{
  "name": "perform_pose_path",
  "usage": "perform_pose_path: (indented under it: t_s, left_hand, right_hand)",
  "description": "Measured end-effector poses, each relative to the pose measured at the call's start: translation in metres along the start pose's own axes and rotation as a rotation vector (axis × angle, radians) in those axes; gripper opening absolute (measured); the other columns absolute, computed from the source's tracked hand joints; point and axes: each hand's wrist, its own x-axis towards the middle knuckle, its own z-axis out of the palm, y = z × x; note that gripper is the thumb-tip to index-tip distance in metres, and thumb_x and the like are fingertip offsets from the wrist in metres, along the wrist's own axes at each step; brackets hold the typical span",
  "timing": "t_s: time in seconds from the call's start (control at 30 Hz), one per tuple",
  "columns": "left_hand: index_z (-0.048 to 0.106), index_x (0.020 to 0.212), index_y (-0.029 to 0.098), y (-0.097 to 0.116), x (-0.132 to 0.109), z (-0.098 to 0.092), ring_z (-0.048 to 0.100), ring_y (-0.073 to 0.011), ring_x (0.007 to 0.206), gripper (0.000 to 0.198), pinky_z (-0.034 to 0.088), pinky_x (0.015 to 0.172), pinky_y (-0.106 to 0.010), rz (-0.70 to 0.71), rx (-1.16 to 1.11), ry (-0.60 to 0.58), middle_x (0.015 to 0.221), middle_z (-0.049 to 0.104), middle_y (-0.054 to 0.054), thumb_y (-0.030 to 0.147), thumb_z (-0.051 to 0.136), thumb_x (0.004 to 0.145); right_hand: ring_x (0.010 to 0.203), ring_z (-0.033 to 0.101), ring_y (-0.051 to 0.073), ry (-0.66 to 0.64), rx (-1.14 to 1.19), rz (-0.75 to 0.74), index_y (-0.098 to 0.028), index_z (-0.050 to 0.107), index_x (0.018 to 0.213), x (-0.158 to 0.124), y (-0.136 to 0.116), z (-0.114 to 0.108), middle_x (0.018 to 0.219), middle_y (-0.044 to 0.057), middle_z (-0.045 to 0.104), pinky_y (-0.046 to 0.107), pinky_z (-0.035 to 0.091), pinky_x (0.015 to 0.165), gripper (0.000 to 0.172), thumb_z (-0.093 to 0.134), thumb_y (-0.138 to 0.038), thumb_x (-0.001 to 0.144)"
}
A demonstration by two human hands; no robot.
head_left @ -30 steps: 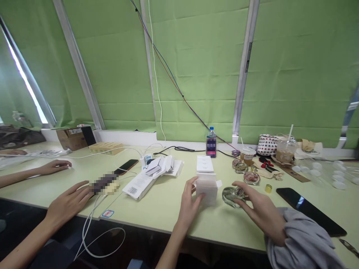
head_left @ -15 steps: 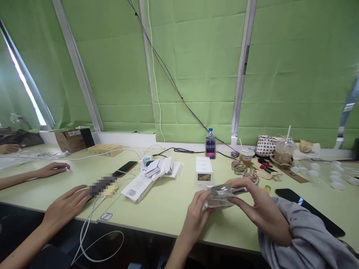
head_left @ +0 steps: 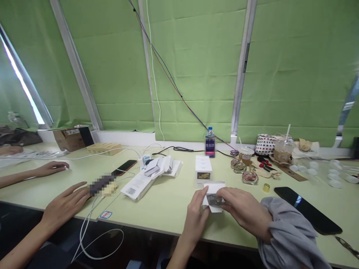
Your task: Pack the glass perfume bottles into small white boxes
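Observation:
My left hand point(head_left: 196, 211) is closed around a small open white box point(head_left: 216, 184) held just above the table's front edge, with its flaps spread. In my right hand point(head_left: 242, 207), closed at the box's mouth, is a shiny grey see-through item point(head_left: 213, 200). That item sits at or partly inside the opening; how deep it goes is hidden by my fingers. Directly behind stands another white box point(head_left: 203, 172) with a picture of yellowish plant matter on its front.
To the right are round clear jars point(head_left: 249, 177), a small yellow cap point(head_left: 266, 187), a black tablet point(head_left: 307, 209) and drink cups point(head_left: 283, 151). A bottle point(head_left: 210, 142) stands behind. Flattened white boxes point(head_left: 140, 185) lie left, near another person's hand point(head_left: 64, 203) and cables.
My right hand has brought the shiny item down and left to the box's mouth. The box has tipped so its opening and spread flaps now show. A jar behind is now uncovered.

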Motion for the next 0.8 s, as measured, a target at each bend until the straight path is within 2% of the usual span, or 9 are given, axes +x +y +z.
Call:
perform_pose_path:
  t_s: [0.07, 0.13, 0.33, 0.5, 0.8]
  left_hand:
    - [0.043, 0.135, 0.03, 0.001, 0.001, 0.001, 0.052, -0.02, 0.115, 0.063, 0.044, 0.097, -0.036, -0.027, -0.008, 0.006, 0.121, 0.055, -0.005, 0.001, 0.044, 0.079]
    - [0.043, 0.135, 0.03, 0.002, 0.002, 0.001, 0.052, -0.0203, 0.113, 0.063, 0.045, 0.095, -0.035, -0.045, -0.013, 0.012, 0.12, 0.055, -0.005, 0.002, 0.044, 0.078]
    - [0.045, 0.134, 0.029, -0.001, 0.006, 0.002, 0.055, -0.0198, 0.109, 0.063, 0.047, 0.09, -0.033, -0.062, -0.007, 0.032, 0.117, 0.057, -0.005, 0.002, 0.045, 0.077]
    - [0.046, 0.134, 0.03, -0.005, 0.008, 0.003, 0.056, -0.0189, 0.106, 0.065, 0.047, 0.089, -0.031, -0.075, 0.0, 0.052, 0.115, 0.058, -0.004, 0.0, 0.045, 0.076]
    - [0.044, 0.136, 0.032, -0.008, 0.009, 0.003, 0.056, -0.0175, 0.106, 0.064, 0.047, 0.089, -0.029, -0.079, 0.011, 0.05, 0.115, 0.058, -0.003, 0.004, 0.049, 0.079]
  right_hand:
    - [0.094, 0.055, 0.022, 0.0, 0.035, -0.005, -0.024, 0.047, 0.112, 0.0, 0.0, -0.001, 0.102, 0.004, 0.064, 0.032, 0.046, 0.076, 0.031, 0.048, -0.007, 0.086]
    - [0.098, 0.053, 0.023, 0.001, 0.075, 0.005, -0.024, 0.045, 0.116, 0.0, 0.001, 0.0, 0.104, 0.005, 0.063, 0.034, 0.045, 0.08, 0.034, 0.047, -0.006, 0.086]
    - [0.087, 0.055, 0.02, 0.0, 0.124, 0.093, -0.022, 0.046, 0.104, 0.004, 0.007, 0.005, 0.106, 0.007, 0.056, 0.032, 0.045, 0.073, 0.029, 0.047, -0.003, 0.082]
    - [0.087, 0.053, 0.021, 0.013, 0.188, 0.078, -0.021, 0.047, 0.099, 0.007, 0.015, 0.01, 0.095, 0.005, 0.056, 0.032, 0.044, 0.074, 0.027, 0.048, -0.002, 0.08]
    - [0.081, 0.051, 0.019, 0.039, 0.374, 0.072, -0.021, 0.053, 0.095, 0.012, 0.032, 0.015, 0.089, 0.004, 0.053, 0.03, 0.045, 0.071, 0.012, 0.051, -0.013, 0.086]
